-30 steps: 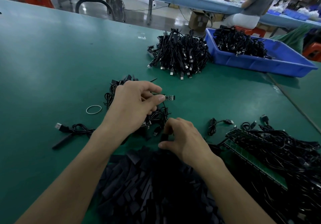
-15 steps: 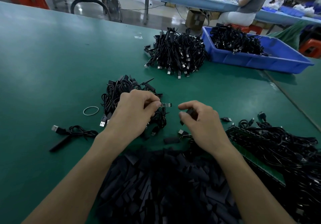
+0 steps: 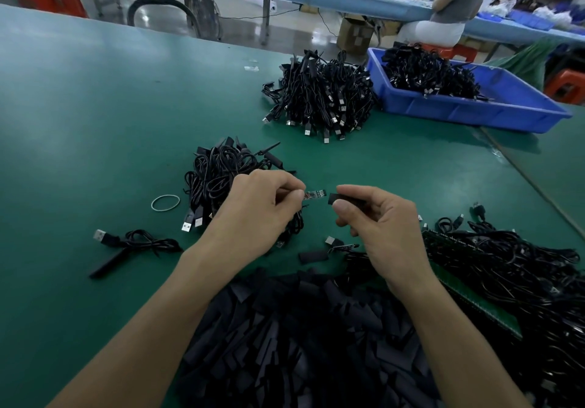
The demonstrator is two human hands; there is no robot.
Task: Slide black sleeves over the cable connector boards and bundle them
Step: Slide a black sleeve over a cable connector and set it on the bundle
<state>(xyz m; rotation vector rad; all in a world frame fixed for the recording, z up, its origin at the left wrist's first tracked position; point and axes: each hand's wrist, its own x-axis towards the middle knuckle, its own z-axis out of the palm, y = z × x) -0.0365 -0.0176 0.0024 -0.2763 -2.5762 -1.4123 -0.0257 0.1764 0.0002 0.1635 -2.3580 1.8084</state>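
The left hand [image 3: 256, 214] pinches a small connector board [image 3: 315, 194] above the middle of the green table [image 3: 95, 116]. The right hand [image 3: 376, 220] grips a black sleeve [image 3: 340, 199], its open end just beside the board's tip, not yet over it. A pile of sleeves [image 3: 300, 338] lies at the table's near edge.

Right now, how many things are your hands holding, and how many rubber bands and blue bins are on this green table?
connector board, pinched by the left hand: 1
black sleeve, pinched by the right hand: 1
rubber band: 1
blue bin: 1
Total: 4
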